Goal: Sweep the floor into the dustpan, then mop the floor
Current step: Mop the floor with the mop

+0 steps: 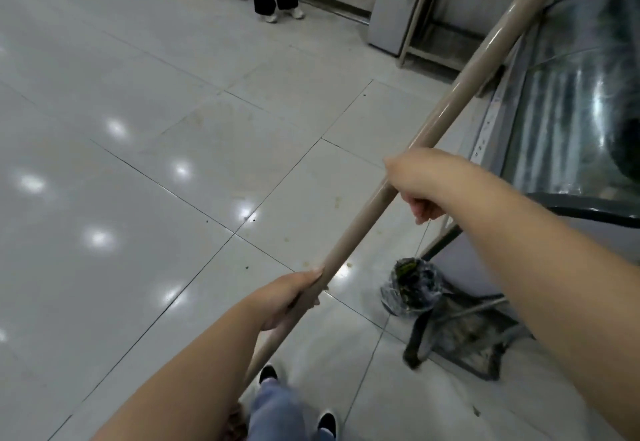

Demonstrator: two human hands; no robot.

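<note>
Currently both hands are clamped on 1 beige broom handle point(408, 167), which slants across the tiled floor point(138, 129). Left hand point(291, 297) grips the lower part, right hand point(420, 182) the higher part, well apart along the shaft. Broom bristles are barely visible beside the person's shoes point(268, 373), possibly touching the floor. Right of the handle lies the dark dustpan point(464, 340), with a small lined bin point(412, 284) just beside it.
</note>
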